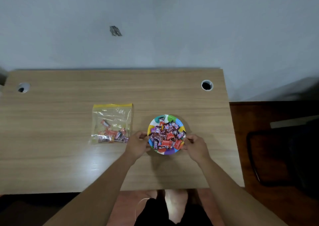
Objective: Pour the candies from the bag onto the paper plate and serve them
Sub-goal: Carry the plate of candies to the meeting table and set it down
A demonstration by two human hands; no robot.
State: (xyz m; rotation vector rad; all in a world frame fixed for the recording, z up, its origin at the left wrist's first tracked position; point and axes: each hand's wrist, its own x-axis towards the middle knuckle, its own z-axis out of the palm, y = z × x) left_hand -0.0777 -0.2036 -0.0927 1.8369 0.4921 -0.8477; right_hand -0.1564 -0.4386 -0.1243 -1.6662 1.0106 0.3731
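Candies [166, 136] in purple, red and maroon wrappers lay heaped on the paper plate [170, 151], which sat between the two hands on the wooden desk [69, 156]. Fingers of the left hand [138, 142] were curled narrowly against the plate's left rim, thumb on top near the edge, so the hand appeared to grip that side. Fingers of the right hand [196, 145] were closed in the same way on the right rim, the thumb touching the edge just beside the outermost red wrapper. Whether the plate rested on the desk or was raised a little above it could not be told, though a soft shadow lay under its near edge. The plate's rim showed coloured patches of green, blue, yellow and purple around a white ground. Just beyond the left fingertips, to their outer side, lay the clear zip bag [112, 122] with a yellow seal strip along its far edge; it was flat on the desk, apart from the hand, with a few candies remaining inside along its near end. Well beyond the right fingers, toward the far corner, a round cable hole [206, 85] opened in the desk.
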